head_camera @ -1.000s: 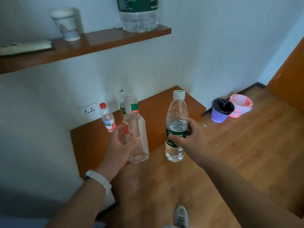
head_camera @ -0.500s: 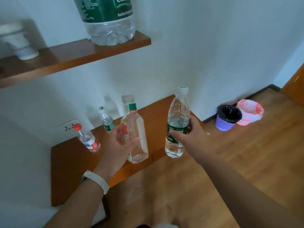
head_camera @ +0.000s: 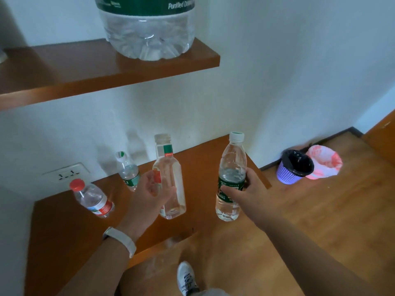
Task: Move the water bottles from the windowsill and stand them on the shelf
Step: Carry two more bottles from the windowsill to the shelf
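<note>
Both bottles in hand, upright, shelf [head_camera: 64,82] up and to the left.

Left hand [head_camera: 152,194] wrapped round square clear bottle [head_camera: 171,184]; right hand [head_camera: 248,192] clamped on green-label bottle [head_camera: 230,178]. Long axes near vertical, caps up, so no turning needed, just a lift. Held over lower counter [head_camera: 64,231], well below shelf. Left hand nearer bare shelf stretch; big jug [head_camera: 147,33] fills right end. Two small bottles, red-cap [head_camera: 92,198] and green-cap [head_camera: 128,174], left on counter.
</note>
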`<state>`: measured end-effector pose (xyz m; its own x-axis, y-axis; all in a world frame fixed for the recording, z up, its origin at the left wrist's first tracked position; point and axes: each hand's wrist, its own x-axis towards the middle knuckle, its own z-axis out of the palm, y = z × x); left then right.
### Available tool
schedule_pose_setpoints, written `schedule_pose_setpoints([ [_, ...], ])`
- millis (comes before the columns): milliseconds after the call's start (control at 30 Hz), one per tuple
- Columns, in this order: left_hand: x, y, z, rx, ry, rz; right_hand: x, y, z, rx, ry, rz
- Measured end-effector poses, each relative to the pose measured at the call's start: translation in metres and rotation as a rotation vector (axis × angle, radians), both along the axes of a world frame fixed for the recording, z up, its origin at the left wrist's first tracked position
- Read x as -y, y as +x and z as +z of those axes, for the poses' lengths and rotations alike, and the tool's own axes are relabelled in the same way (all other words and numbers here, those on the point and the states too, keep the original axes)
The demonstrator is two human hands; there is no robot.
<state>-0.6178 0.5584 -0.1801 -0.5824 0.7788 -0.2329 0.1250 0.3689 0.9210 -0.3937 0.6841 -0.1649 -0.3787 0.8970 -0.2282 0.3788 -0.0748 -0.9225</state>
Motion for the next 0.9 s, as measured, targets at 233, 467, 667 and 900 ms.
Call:
schedule_pose_setpoints([
  [233,-0.041,-0.048,-0.026,0.057,-0.028,-0.030,-0.055,-0.060,-0.013,0.077,0.029,0.049],
  [467,-0.054,-0.073,-0.054,0.031,-0.085,-0.017,-0.079,-0.102,-0.047,0.133,0.010,0.115],
  [667,-0.072,-0.078,-0.089,0.014,-0.138,0.029,-0.105,-0.126,-0.077,0.148,0.006,0.152],
  [900,-0.099,-0.076,-0.115,0.019,-0.157,0.040,-0.132,-0.154,-0.106,0.177,0.035,0.238],
])
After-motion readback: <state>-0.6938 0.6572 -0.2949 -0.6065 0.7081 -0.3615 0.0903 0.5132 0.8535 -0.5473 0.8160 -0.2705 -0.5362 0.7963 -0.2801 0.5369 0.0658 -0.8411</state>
